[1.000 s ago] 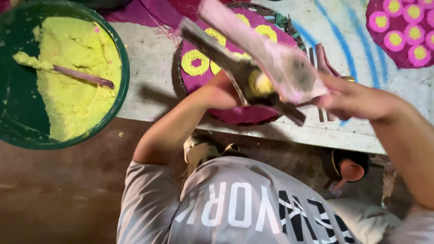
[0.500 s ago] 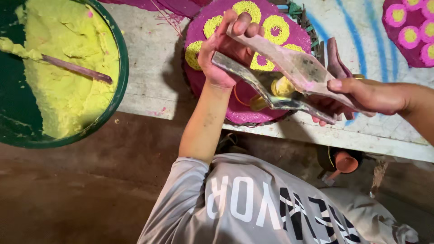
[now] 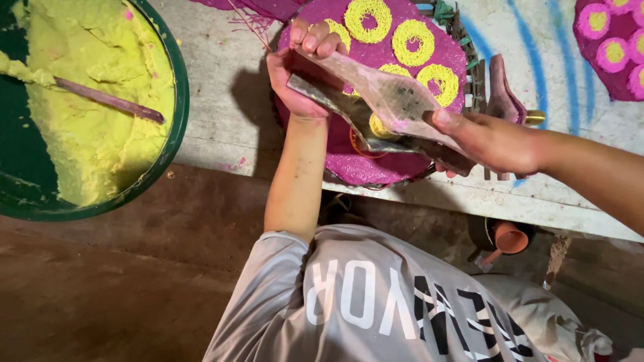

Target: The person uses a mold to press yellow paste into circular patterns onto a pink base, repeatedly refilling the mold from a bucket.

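My left hand (image 3: 302, 67) grips the wide end of a floppy translucent piping bag (image 3: 389, 100) stained pink. My right hand (image 3: 493, 141) pinches its narrow end together with a dark flat metal strip (image 3: 335, 104) that runs under the bag. A lump of yellow paste (image 3: 381, 126) shows between bag and strip. Both hands hover over a round magenta disc (image 3: 365, 161) decorated with yellow rings (image 3: 414, 40), which lies on a pale board (image 3: 228, 114).
A green bowl (image 3: 176, 127) of yellow paste with a stick (image 3: 107, 99) in it sits at the left. Another magenta disc with pink and yellow rings (image 3: 614, 47) lies top right. A small orange cup (image 3: 510, 238) sits below the board's edge on the brown floor.
My left hand has slid up to the bag's far end and now grips it. The bag and strip have tilted flatter over the disc. The view has shifted right and down.
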